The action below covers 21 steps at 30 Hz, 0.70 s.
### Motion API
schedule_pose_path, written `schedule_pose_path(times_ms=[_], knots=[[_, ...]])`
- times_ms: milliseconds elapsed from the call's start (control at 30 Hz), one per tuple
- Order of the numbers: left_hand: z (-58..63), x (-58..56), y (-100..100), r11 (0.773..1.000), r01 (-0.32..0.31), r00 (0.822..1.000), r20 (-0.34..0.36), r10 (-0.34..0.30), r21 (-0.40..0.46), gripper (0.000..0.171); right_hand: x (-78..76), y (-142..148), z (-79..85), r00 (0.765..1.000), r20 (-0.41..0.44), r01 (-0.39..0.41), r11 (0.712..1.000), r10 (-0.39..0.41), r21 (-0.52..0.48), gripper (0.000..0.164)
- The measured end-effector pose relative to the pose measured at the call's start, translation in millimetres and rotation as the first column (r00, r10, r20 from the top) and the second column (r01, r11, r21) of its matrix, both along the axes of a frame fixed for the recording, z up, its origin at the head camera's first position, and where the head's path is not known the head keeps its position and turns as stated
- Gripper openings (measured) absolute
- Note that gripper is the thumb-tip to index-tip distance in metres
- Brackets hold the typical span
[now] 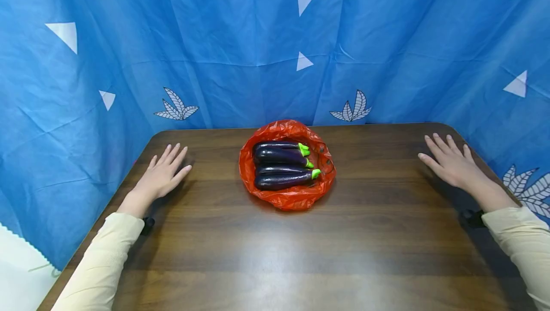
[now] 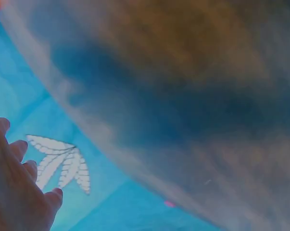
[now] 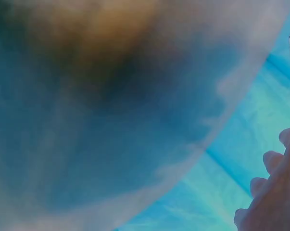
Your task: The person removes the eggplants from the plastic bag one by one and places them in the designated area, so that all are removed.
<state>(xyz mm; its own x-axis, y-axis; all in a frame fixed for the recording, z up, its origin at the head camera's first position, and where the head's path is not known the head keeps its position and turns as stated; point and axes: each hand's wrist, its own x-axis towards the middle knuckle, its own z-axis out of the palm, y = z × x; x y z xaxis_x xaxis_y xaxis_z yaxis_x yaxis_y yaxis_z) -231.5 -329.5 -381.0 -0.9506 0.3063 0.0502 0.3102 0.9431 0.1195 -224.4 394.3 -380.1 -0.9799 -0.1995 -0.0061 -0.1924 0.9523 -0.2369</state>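
Several dark purple eggplants [image 1: 281,180] with bright green caps lie side by side in an opened red plastic bag [image 1: 289,202], its rim spread in a ring, at the back middle of the table. Off to the left of the bag, my left hand [image 1: 160,177] is palm down with straight, spread fingers, holding nothing. On the far right side, my right hand [image 1: 456,168] is likewise flat and spread, with nothing in it. Both hands are well apart from the bag. The left wrist view shows the left hand [image 2: 22,185] edge-on, and the right wrist view the right hand [image 3: 274,192].
A brown wood-grain table [image 1: 301,249] with rounded back corners stands under the hands. Behind it hangs a blue curtain [image 1: 232,29] printed with white triangles and leaves. White cloth [image 1: 21,263] shows past the table's left edge. Dark wrist straps [image 1: 147,225] sit at the cuffs.
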Motion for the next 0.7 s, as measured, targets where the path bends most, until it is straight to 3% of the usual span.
schedule_pose_path(times_ms=[200, 333, 433, 567, 700], knots=[[20.9, 6.1, 16.3, 0.999, 0.050, 0.998, -0.048, -0.050, -0.013, 0.067, 2.9, -9.4, 20.0, 0.999, 0.006, -0.040, 0.999, 0.040, 0.022, 0.070], [36.7, 10.5, 34.1, 0.995, 0.100, 0.993, -0.057, -0.102, -0.028, 0.067, 5.7, -27.2, 36.8, 0.997, 0.034, -0.074, 0.997, 0.073, 0.017, 0.070], [46.6, 13.4, 48.2, 0.990, 0.138, 0.988, -0.063, -0.139, -0.026, 0.068, 6.5, -45.1, 47.1, 0.995, 0.004, -0.099, 0.995, 0.099, 0.009, 0.070], [53.6, 15.8, 65.8, 0.984, 0.179, 0.981, -0.079, -0.177, 0.024, 0.070, 6.2, -69.8, 54.2, 0.988, -0.058, -0.143, 0.989, 0.141, -0.032, 0.069], [50.9, 14.0, 80.0, 0.970, 0.200, 0.977, -0.101, -0.188, 0.136, 0.070, 7.0, -97.1, 56.5, 0.983, -0.102, -0.165, 0.982, 0.155, -0.098, 0.067]])
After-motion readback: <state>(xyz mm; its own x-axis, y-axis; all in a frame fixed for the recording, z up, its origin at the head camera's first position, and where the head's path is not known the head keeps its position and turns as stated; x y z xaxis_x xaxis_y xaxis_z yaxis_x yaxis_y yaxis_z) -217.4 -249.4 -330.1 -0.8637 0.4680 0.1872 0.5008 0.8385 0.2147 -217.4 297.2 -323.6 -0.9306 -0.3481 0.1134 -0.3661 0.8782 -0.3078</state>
